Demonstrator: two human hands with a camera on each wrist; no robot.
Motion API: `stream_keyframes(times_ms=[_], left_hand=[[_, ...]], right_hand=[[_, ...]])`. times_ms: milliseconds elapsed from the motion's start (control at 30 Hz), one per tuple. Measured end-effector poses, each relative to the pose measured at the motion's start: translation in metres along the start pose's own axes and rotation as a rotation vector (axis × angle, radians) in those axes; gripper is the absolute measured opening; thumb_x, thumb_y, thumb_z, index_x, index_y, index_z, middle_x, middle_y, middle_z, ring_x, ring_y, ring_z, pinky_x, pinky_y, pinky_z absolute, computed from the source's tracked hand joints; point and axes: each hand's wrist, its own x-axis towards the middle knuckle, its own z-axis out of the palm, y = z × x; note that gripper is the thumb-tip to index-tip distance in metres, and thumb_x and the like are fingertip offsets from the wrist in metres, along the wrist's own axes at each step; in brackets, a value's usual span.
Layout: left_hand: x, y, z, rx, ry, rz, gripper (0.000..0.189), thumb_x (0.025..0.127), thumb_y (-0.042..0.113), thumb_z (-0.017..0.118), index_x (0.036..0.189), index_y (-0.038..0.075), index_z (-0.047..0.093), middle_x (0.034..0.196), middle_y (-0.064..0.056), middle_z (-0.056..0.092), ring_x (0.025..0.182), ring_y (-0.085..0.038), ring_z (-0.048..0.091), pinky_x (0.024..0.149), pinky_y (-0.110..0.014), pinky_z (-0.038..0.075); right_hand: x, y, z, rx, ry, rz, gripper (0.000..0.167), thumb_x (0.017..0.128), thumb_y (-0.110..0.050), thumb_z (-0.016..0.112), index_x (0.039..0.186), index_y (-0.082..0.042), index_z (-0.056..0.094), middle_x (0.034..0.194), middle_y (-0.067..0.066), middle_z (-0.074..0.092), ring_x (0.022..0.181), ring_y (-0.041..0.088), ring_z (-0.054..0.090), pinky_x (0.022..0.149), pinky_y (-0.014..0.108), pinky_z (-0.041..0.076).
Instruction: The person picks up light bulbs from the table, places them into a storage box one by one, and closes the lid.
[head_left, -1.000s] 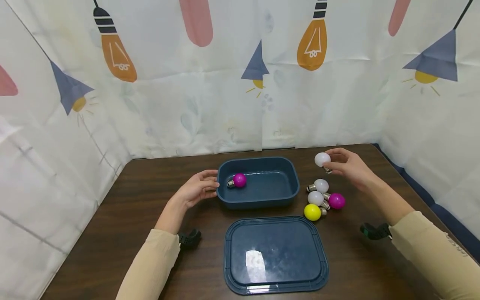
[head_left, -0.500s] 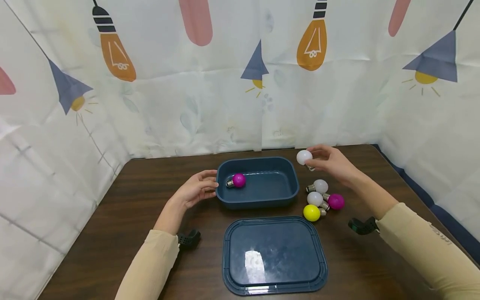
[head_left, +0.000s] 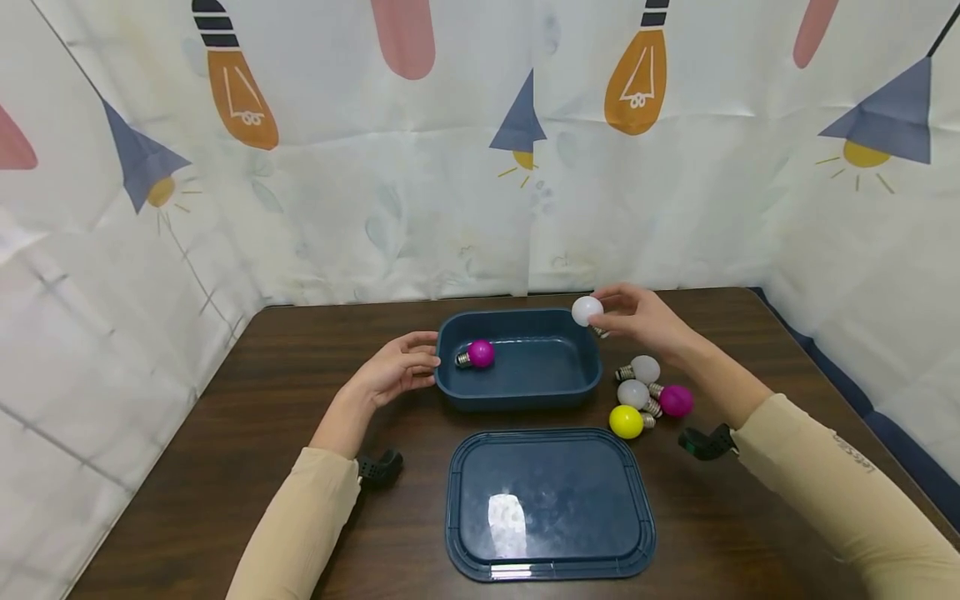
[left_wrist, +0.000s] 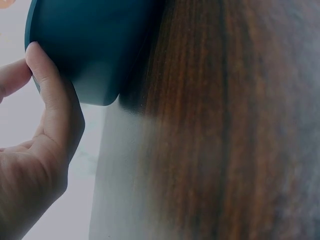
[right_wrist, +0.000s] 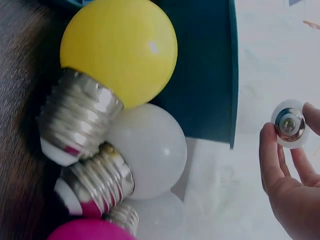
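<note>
My right hand (head_left: pixel 637 321) pinches a white light bulb (head_left: pixel 587 311) between thumb and fingers, at the back right corner of a dark blue box (head_left: pixel 517 402). The right wrist view shows the metal base of this bulb (right_wrist: pixel 290 125) facing the camera. My left hand (head_left: pixel 397 367) rests its fingertips against the box's left end. Its fingers look relaxed, and a fingertip touches the rim in the left wrist view. Inside the box, at the left, lies a magenta bulb (head_left: pixel 480 354). Right of the box lie a yellow bulb (head_left: pixel 626 422), two white bulbs (head_left: pixel 633 394) and another magenta bulb (head_left: pixel 677 401).
A dark blue lid (head_left: pixel 551 504) lies flat on the brown wooden table (head_left: pixel 262 417), in front of the box. A patterned white curtain (head_left: pixel 360 208) hangs behind and beside the table.
My right hand has carried the white bulb leftward, from beyond the loose bulbs to the box's back right corner. The left hand has stayed at the box's left end.
</note>
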Motion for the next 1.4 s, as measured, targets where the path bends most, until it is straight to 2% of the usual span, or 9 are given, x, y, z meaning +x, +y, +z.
stream_keyframes(times_ms=[333, 733, 867, 1133, 1400], left_hand=[[0.0, 0.001, 0.0, 0.013, -0.01, -0.002, 0.061, 0.102, -0.003, 0.057, 0.156, 0.0, 0.029, 0.129, -0.022, 0.056, 0.091, -0.019, 0.069, 0.077, -0.028, 0.059], [-0.001, 0.002, 0.001, -0.008, -0.006, 0.001, 0.06, 0.101, -0.004, 0.057, 0.155, -0.001, 0.03, 0.123, -0.021, 0.059, 0.087, -0.017, 0.069, 0.074, -0.027, 0.059], [0.0, 0.002, 0.002, -0.009, -0.003, 0.003, 0.06, 0.101, -0.004, 0.057, 0.155, -0.001, 0.029, 0.121, -0.02, 0.059, 0.087, -0.017, 0.069, 0.074, -0.027, 0.059], [0.0, 0.001, 0.003, -0.001, 0.005, 0.0, 0.06, 0.102, -0.004, 0.056, 0.155, -0.001, 0.03, 0.123, -0.021, 0.057, 0.086, -0.017, 0.069, 0.074, -0.028, 0.059], [-0.001, 0.001, 0.003, 0.003, 0.006, 0.005, 0.059, 0.102, -0.004, 0.056, 0.155, -0.001, 0.03, 0.122, -0.02, 0.059, 0.087, -0.016, 0.068, 0.075, -0.028, 0.059]], right_hand=[[0.007, -0.001, 0.009, 0.033, -0.031, -0.019, 0.051, 0.099, -0.019, 0.072, 0.14, 0.001, 0.05, 0.137, 0.023, 0.055, 0.108, 0.039, 0.062, 0.101, 0.058, 0.048], [0.015, -0.003, 0.017, 0.02, -0.051, -0.026, 0.049, 0.098, -0.019, 0.073, 0.139, 0.0, 0.052, 0.136, 0.022, 0.056, 0.109, 0.038, 0.061, 0.1, 0.054, 0.05], [0.016, -0.003, 0.02, 0.028, -0.061, -0.029, 0.05, 0.099, -0.018, 0.072, 0.14, 0.0, 0.051, 0.137, 0.022, 0.056, 0.112, 0.041, 0.06, 0.101, 0.056, 0.049], [0.02, -0.004, 0.027, 0.003, -0.061, -0.037, 0.049, 0.098, -0.018, 0.073, 0.139, -0.001, 0.054, 0.138, 0.021, 0.056, 0.111, 0.034, 0.061, 0.101, 0.057, 0.048], [0.022, -0.005, 0.036, 0.008, -0.081, -0.06, 0.046, 0.097, -0.015, 0.074, 0.137, -0.001, 0.056, 0.138, 0.021, 0.056, 0.111, 0.035, 0.061, 0.101, 0.063, 0.045]])
